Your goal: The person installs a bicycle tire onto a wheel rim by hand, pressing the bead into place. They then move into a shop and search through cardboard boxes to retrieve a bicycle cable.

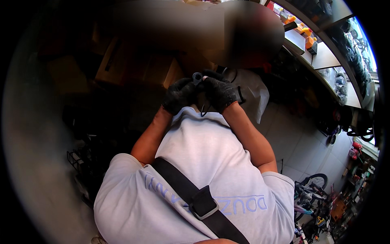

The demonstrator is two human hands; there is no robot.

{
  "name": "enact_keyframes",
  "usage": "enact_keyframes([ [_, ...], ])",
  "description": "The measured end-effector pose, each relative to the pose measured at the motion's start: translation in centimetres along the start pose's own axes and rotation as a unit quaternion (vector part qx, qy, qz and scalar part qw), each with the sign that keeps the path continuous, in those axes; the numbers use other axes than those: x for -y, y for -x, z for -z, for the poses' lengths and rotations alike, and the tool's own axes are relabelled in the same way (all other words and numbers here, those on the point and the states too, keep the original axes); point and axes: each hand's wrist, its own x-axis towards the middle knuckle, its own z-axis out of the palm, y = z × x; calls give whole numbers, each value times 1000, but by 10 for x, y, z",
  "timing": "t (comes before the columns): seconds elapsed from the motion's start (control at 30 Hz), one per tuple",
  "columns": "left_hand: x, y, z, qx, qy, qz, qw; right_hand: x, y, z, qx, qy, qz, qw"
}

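Both hands are in black gloves, raised close together before my chest. My left hand (178,96) is closed, its fingers around a small dark grey part with a round, ring-like end (197,77). I cannot make out its exact kind. My right hand (220,92) is closed at the part's other side, a bare fingertip showing against it. Below the hands hangs a thin black cable loop (202,113); where it joins is hidden. Just beyond my right hand lies a pale plastic bag (256,92).
Cardboard boxes (162,70) stand in shadow ahead and to the left. White shelves (324,56) with orange-capped bottles (310,42) line the right. A bicycle wheel (318,181) and cluttered parts stand at lower right on the tiled floor (302,140).
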Motion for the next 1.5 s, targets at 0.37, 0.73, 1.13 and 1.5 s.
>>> enact_keyframes([
  [0.37,-14,15,47,185,385,-62,902,-16,-18,-4,179,86,14,980],
  [0.73,-52,54,113,12,48,-163,985,-17,-18,-60,344,293,-130,882],
  [1.13,-119,59,247,-175,-213,-312,909,29,-73,-205,265,294,23,918],
  [1.5,-169,119,389,-368,-170,-339,849,36,-188,-406,192,468,-34,862],
])
